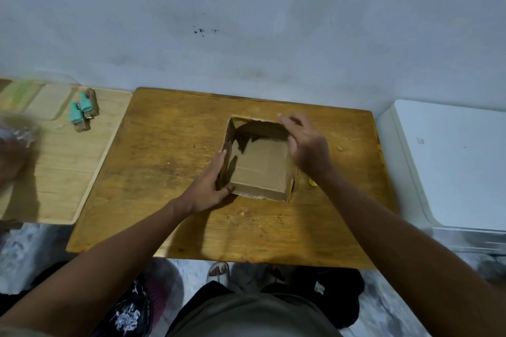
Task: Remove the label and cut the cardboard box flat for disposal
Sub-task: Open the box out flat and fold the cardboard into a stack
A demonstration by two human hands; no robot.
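A small open-topped brown cardboard box point(260, 167) stands on the wooden table point(169, 161), near its middle. My left hand point(212, 186) holds the box's left wall, fingers along the outside and the thumb at the near corner. My right hand point(308, 145) grips the right wall and far right corner from above, fingers curled over the rim. No label shows on the visible faces. A small yellow object point(313, 183) lies just right of the box, mostly hidden by my right wrist.
A lighter wooden tray point(68, 172) lies left of the table with teal-capped items point(82, 112) on it. A white appliance point(451, 164) stands at the right. A wall runs behind the table. Small crumbs dot the tabletop.
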